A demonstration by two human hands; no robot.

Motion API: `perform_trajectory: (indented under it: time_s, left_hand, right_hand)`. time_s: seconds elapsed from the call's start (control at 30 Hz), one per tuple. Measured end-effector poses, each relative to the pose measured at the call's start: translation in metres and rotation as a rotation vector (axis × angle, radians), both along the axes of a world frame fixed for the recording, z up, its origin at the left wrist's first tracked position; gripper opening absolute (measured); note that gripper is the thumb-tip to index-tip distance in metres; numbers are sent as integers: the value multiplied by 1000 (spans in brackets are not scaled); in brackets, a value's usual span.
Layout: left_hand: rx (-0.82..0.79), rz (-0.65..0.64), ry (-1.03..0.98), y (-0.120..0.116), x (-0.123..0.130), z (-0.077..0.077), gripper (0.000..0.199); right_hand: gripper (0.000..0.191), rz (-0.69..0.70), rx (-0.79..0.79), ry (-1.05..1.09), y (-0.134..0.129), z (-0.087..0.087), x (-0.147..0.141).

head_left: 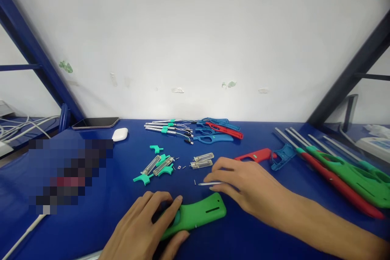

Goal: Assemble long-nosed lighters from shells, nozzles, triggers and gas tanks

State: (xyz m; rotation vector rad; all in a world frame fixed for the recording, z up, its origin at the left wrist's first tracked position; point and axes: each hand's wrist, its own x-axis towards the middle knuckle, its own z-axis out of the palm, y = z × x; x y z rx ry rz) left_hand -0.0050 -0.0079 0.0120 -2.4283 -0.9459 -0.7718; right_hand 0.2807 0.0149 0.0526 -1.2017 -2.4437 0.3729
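My left hand point(146, 223) is wrapped round a green gas lighter body point(204, 210) lying on the blue table. Its slotted end sticks out to the right; the trigger end is mostly under my fingers. Thin and silvery, a slim tool point(213, 183) is pinched in my right hand point(240, 176), just above the green body, its tip pointing left. A tiny pin point(195, 182) lies by that tip. Beyond it rest clear fuel tanks point(201, 164) and more tanks point(164, 166) mixed with teal triggers point(144, 178). A red shell half point(256, 155) lies behind my right hand.
Metal tubes with wires point(164, 129) lie near the wall beside blue shells point(213, 138) and a red shell point(228, 131). Several long lighters point(347, 170) are on the right, near a blue shell piece point(283, 157). A phone point(96, 122) and white case point(120, 134) sit at back left.
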Motion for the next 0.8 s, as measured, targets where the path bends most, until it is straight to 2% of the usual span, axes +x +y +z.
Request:
perform_trajectory:
  time_s: [0.17,0.3,0.4,0.53,0.7,0.8]
  left_hand:
    - [-56,-17,18,0,-3,-2,40]
    - [-137,-5,21,-1,-3,-2,37]
    - [-134,-5,-5,-1,-2,-1,37]
    - [-101,-14,-19,-1,-2,-1,38]
    - [-126,2,12,-2,-4,-5,38]
    - [-159,28,40,-3,-5,-7,40]
  right_hand:
    - [18,71,-44,58,28,-9,-13]
    - [9,77,-109,127,36,-17,-21]
    - [12,53,-153,172,38,-19,-25]
    - [14,15,-225,244,37,-13,-22]
    - [16,-127,-343,383,28,3,-2]
    - [27,-156,-397,424,20,8,11]
